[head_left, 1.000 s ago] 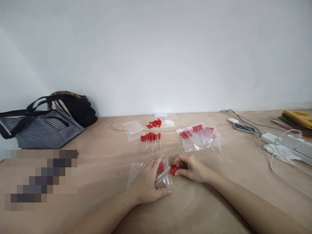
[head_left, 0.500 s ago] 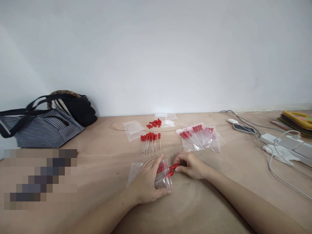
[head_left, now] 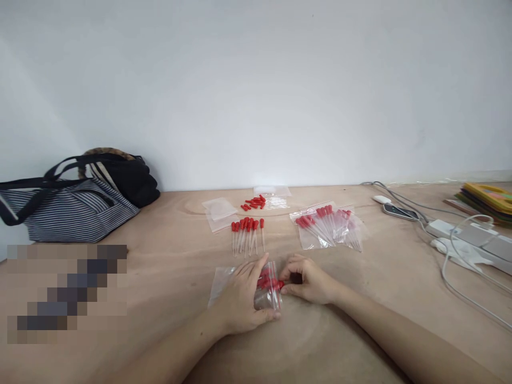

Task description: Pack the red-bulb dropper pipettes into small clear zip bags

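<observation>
My left hand (head_left: 244, 298) lies over a clear zip bag (head_left: 267, 300) on the table, fingers spread, thumb along the bag's mouth. Inside the bag are droppers with red bulbs; their tubes are mostly hidden under that hand. My right hand (head_left: 306, 280) pinches the red bulb of a dropper (head_left: 280, 285) at the bag's opening. Beyond my hands lies a group of several red-bulbed droppers (head_left: 248, 234). To the right, filled zip bags (head_left: 328, 226) hold more droppers. Loose red bulbs (head_left: 254, 202) and clear tubes (head_left: 277, 202) lie farther back.
Flat clear bags (head_left: 219, 213) lie left of the loose bulbs. A striped bag (head_left: 80, 210) and a black bag (head_left: 130, 181) stand at the left. On the right are a phone-like device (head_left: 400, 212), cables, a power strip (head_left: 492, 245) and a colourful stack (head_left: 488, 197).
My right hand has moved slightly left and down, pushing the red-bulbed dropper farther into the bag. My left hand stays where it was.
</observation>
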Motion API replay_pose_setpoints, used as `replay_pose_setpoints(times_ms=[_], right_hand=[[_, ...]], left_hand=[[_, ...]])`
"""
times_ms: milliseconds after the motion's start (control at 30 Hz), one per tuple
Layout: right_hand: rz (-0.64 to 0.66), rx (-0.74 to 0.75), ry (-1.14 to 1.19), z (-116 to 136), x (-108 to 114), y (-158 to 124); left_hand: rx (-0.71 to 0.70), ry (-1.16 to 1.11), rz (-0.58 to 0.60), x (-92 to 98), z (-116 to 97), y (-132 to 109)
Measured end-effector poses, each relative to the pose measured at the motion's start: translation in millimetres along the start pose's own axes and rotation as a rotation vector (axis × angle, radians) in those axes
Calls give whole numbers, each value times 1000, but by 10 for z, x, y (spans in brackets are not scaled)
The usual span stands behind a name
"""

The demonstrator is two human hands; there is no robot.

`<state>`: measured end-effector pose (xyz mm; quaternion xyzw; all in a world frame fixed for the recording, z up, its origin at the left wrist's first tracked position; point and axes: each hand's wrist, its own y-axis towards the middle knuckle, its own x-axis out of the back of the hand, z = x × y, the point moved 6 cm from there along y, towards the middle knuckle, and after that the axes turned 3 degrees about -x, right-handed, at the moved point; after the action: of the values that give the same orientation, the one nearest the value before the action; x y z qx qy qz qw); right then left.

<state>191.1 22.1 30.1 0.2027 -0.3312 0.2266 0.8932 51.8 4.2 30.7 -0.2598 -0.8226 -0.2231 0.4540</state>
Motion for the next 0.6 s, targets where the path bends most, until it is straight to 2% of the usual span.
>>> replay_pose_setpoints(times_ms=[167,367,433,533,600], right_hand=[[-44,-11,-7,50,-35,14],[-117,-75,68,70,-231,33],[-104,-121,114,3,-216,48],[42,-169,210,-142,-127,110],[-18,-173,124,-236,54,194]], left_hand=[[-2,-7,-9,-8,12,6],[-29,1,-15,3,-20,3],[-30,12,-8,3,-33,1],[-7,51,15,15,-53,5],[-1,87,40,41,-72,10]])
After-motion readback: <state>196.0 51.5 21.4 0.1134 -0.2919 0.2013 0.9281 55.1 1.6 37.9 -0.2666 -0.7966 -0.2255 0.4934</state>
